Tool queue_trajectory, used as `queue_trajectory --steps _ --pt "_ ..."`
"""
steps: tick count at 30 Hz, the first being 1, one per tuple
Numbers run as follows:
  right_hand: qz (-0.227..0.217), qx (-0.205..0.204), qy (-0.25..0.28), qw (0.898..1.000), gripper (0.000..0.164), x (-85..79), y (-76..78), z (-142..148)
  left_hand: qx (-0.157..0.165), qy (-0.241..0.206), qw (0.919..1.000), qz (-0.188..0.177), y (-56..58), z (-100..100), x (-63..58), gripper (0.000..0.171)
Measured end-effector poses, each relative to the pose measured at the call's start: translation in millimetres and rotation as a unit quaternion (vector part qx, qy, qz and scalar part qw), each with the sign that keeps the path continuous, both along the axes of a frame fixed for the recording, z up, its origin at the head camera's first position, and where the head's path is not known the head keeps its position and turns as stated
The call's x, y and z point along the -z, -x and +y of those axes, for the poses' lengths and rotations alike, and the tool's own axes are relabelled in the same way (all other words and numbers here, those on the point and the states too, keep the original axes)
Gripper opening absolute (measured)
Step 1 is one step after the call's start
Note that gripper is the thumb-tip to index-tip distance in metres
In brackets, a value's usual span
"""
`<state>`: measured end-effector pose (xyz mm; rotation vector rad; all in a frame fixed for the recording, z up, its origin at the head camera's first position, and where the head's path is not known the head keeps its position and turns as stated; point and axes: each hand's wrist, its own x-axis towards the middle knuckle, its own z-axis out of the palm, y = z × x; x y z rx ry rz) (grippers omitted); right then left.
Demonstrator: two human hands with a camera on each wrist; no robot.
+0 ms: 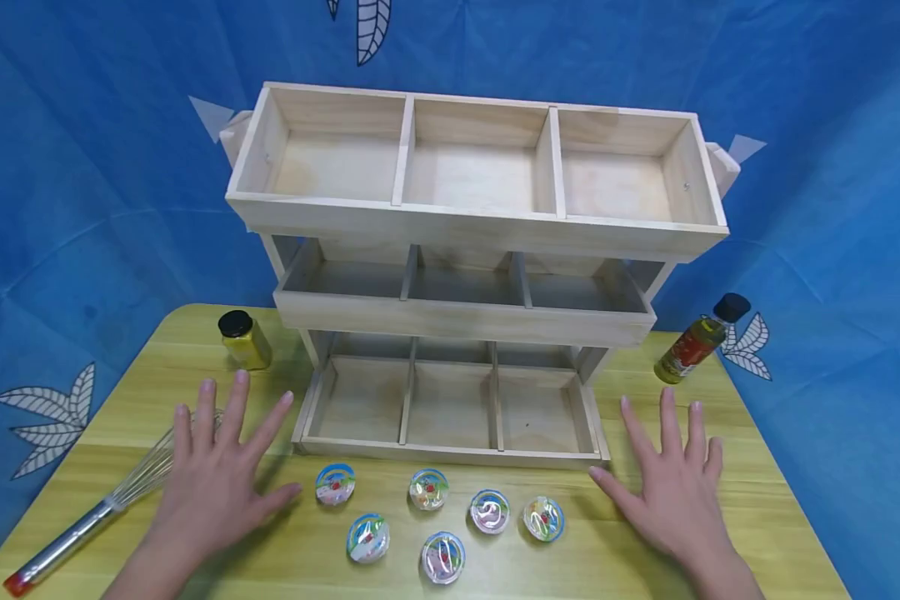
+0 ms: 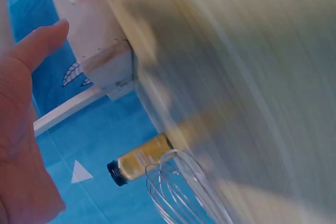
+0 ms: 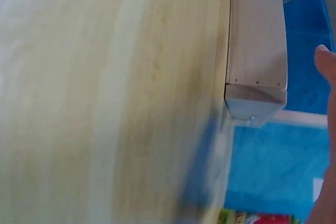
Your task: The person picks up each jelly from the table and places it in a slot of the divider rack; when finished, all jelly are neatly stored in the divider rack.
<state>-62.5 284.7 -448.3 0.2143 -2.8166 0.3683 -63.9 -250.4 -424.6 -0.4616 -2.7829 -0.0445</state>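
My left hand [image 1: 213,479] is spread with straight fingers over the left of the table, holding nothing. Beneath and beside it lies a wire whisk [image 1: 150,467] with a red-tipped handle; its loops [image 2: 178,182] show in the left wrist view. My right hand [image 1: 675,492] is likewise spread and holds nothing, at the right front of the shelf. Between the hands lie several small sealed cups with printed lids, among them one at the left [image 1: 335,484], one in front [image 1: 443,557] and one at the right [image 1: 543,518]. Whether either hand touches the table I cannot tell.
A three-tier wooden shelf [image 1: 450,454] with divided compartments stands at the back middle. Behind the left hand is a yellow jar with a black lid [image 1: 246,340]. An oil bottle [image 1: 693,346] stands at the back right. Blue cloth [image 1: 120,167] hangs around the wooden table [image 1: 765,517].
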Motion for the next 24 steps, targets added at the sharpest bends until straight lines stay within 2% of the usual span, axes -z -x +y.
queue_trajectory --steps 3,5,6,8,10,12,15,18,20,24 --pt "-0.002 -0.014 0.090 0.996 0.090 0.7 4.7 0.5 0.008 -0.068 0.9977 -0.003 -3.0 5.7 0.4 0.121" --pt "-0.004 -0.022 0.154 0.988 0.085 1.4 9.1 0.1 0.008 -0.141 0.9898 -0.013 -7.2 11.3 0.0 0.117" --pt "-0.006 -0.028 0.188 0.982 0.083 1.8 11.7 -0.1 0.007 -0.185 0.9825 -0.018 -9.8 14.1 -0.2 0.113" --pt "-0.020 -0.035 0.247 0.968 0.075 3.0 17.1 -0.6 0.002 -0.275 0.9610 -0.032 -15.7 19.6 -1.0 0.101" --pt "-0.038 -0.038 0.296 0.954 0.068 3.6 21.9 -1.0 -0.009 -0.358 0.9323 -0.052 -21.3 24.4 -2.0 0.086" --pt "-0.062 -0.041 0.342 0.937 0.063 4.3 26.2 -0.5 -0.027 -0.412 0.9071 -0.079 -25.5 27.3 -2.1 0.072" --pt "-0.096 -0.054 0.397 0.911 0.058 5.5 32.6 -1.2 -0.050 -0.463 0.8735 -0.142 -28.0 28.7 0.0 0.061" --pt "-0.131 -0.065 0.444 0.884 0.056 7.2 38.0 -1.3 -0.062 -0.498 0.8413 -0.201 -26.3 29.9 4.3 0.061" --pt "-0.153 -0.065 0.467 0.869 0.055 8.5 40.5 -1.1 -0.064 -0.521 0.8200 -0.227 -23.9 31.4 7.0 0.062" --pt "-0.179 -0.062 0.479 0.857 0.055 10.9 44.9 -0.5 -0.059 -0.547 0.7936 -0.259 -19.1 34.6 12.5 0.062"
